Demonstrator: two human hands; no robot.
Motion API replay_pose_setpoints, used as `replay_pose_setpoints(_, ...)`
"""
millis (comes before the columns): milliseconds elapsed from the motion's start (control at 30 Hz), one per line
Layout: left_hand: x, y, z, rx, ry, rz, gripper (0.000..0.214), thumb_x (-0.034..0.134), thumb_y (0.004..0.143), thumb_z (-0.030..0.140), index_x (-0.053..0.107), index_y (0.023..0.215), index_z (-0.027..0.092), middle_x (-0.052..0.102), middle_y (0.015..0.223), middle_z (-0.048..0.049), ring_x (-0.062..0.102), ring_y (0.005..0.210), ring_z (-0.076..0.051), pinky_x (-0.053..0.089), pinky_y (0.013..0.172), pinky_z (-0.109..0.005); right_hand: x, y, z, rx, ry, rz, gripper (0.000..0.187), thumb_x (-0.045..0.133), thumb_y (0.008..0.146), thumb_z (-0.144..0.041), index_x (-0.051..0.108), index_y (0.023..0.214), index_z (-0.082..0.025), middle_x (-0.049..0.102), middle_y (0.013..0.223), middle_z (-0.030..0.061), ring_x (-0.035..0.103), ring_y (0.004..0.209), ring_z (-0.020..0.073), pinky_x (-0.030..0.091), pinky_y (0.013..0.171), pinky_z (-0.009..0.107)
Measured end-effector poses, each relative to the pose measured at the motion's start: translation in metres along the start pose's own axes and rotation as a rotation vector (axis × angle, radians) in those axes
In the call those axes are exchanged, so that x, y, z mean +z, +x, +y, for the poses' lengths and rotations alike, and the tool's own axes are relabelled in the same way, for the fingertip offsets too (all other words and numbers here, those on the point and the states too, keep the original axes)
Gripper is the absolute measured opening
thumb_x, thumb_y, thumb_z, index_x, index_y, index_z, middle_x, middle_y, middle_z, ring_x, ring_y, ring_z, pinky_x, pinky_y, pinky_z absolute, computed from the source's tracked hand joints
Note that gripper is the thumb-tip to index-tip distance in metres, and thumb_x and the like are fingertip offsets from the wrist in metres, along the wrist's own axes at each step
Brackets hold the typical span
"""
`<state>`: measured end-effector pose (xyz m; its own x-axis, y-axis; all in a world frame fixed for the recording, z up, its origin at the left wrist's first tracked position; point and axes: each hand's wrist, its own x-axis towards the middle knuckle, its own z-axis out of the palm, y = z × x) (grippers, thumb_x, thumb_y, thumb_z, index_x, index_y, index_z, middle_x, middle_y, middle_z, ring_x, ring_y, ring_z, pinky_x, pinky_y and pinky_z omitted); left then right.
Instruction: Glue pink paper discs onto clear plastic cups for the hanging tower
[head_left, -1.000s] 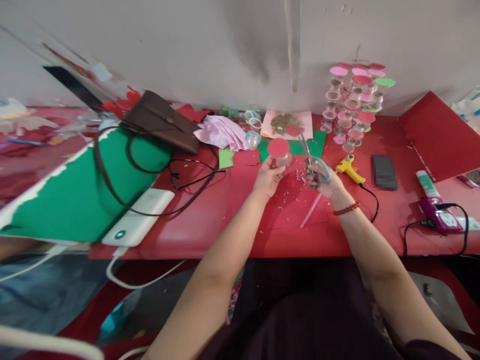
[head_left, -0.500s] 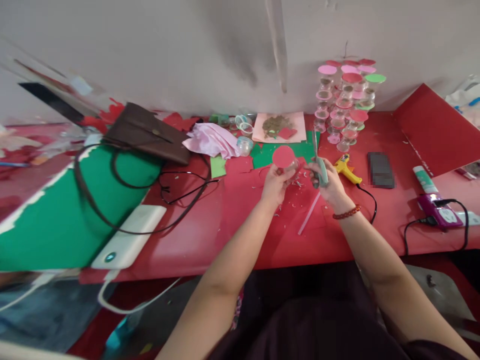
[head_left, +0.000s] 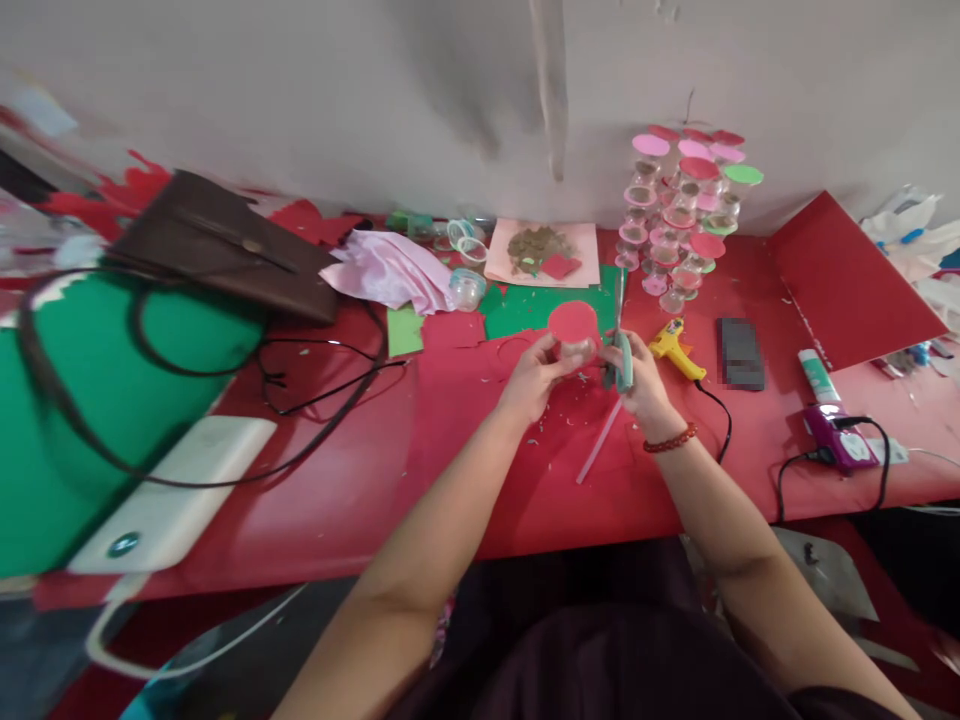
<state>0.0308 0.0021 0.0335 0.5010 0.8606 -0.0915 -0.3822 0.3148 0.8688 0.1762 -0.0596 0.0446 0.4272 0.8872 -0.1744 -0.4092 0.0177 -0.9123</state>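
The grip of the left hand [head_left: 534,380] is closed on a small clear container [head_left: 577,349] with a red disc [head_left: 573,321] on top, above the counter [head_left: 322,515]. The right hand [head_left: 645,380] grasps the green-handled scissors [head_left: 625,365], near the yellow glue gun [head_left: 677,350].

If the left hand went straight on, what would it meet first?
Probably the scissors in the right hand, just beyond the red-topped container the left hand holds; depth is unclear.

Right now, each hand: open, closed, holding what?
Left hand: closed, holding a round red disc atop a clear cup.
Right hand: closed around green-handled metal scissors.
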Motion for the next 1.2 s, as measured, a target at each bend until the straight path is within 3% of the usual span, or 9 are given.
replay_pose_setpoints(133,-0.002,0.003,-0.003,0.173,0.195,0.039,0.047,0.099,0.057,0.027,0.078,0.099,0.022,0.080,0.100,-0.0051,0.073,0.103,-0.026,0.055,0.101,-0.040,0.002,0.001,0.005,0.030,0.008,-0.007,0.057,0.093,0.054,-0.036,0.055,0.096,-0.027,0.059,0.060,-0.0122,0.055,0.044,0.0081,0.041,0.039,0.020)
replay_pose_setpoints(333,0.003,-0.004,-0.004,0.251,0.325,0.076,0.050,0.099,0.057,0.026,0.079,0.102,0.023,0.078,0.104,-0.0067,0.070,0.109,-0.029,0.053,0.104,-0.041,-0.002,-0.003,0.004,0.059,0.064,0.023,0.055,0.092,0.054,-0.036,0.055,0.094,-0.028,0.056,0.058,-0.0120,0.052,0.045,0.0095,0.041,0.040,0.023)
replay_pose_setpoints(467,0.008,-0.008,-0.001,0.376,0.270,0.256,0.040,0.098,0.062,0.031,0.076,0.095,0.022,0.075,0.096,-0.0037,0.070,0.102,-0.026,0.053,0.100,-0.038,-0.001,-0.010,-0.001,0.129,0.157,-0.003,0.048,0.088,0.058,-0.033,0.058,0.095,-0.027,0.064,0.068,-0.0070,0.060,0.056,0.0120,0.045,0.048,0.025)
replay_pose_setpoints(567,0.005,-0.003,0.001,0.504,0.135,0.383,0.038,0.094,0.070,0.035,0.073,0.100,0.025,0.075,0.107,-0.0022,0.069,0.114,-0.024,0.052,0.104,-0.035,0.001,-0.011,-0.005,0.177,0.200,-0.067,0.042,0.086,0.066,-0.038,0.061,0.097,-0.027,0.063,0.069,-0.0068,0.053,0.055,0.0095,0.039,0.049,0.024)
replay_pose_setpoints(700,-0.006,0.011,-0.006,0.450,0.081,0.445,0.042,0.092,0.071,0.036,0.069,0.105,0.028,0.075,0.109,0.0008,0.070,0.108,-0.019,0.055,0.098,-0.031,0.002,-0.012,-0.010,0.151,0.128,-0.113,0.042,0.088,0.069,-0.048,0.061,0.093,-0.027,0.061,0.070,-0.0073,0.044,0.051,0.0077,0.030,0.048,0.024)
replay_pose_setpoints(867,-0.017,0.021,-0.017,0.339,0.129,0.502,0.052,0.088,0.071,0.025,0.066,0.118,0.025,0.075,0.106,-0.0001,0.071,0.101,-0.017,0.054,0.093,-0.028,0.001,-0.016,-0.013,0.073,0.073,-0.090,0.046,0.086,0.070,-0.057,0.060,0.094,-0.027,0.062,0.075,-0.0046,0.056,0.062,0.0122,0.042,0.056,0.026)
replay_pose_setpoints(1033,-0.023,0.021,-0.012,0.285,0.036,0.452,0.055,0.084,0.072,0.019,0.064,0.122,0.028,0.075,0.109,-0.0001,0.072,0.100,-0.016,0.055,0.093,-0.028,0.006,-0.023,-0.017,0.181,0.079,-0.168,0.042,0.080,0.072,-0.053,0.063,0.099,-0.026,0.068,0.079,-0.0015,0.061,0.066,0.0157,0.052,0.062,0.032)
replay_pose_setpoints(1200,-0.028,0.023,-0.002,0.307,0.007,0.441,0.056,0.082,0.074,0.018,0.063,0.124,0.032,0.075,0.111,0.0002,0.073,0.103,-0.018,0.058,0.094,-0.032,0.011,-0.029,-0.018,0.177,-0.048,-0.164,0.045,0.082,0.069,-0.052,0.066,0.102,-0.025,0.065,0.071,-0.0034,0.056,0.059,0.0129,0.043,0.050,0.025)
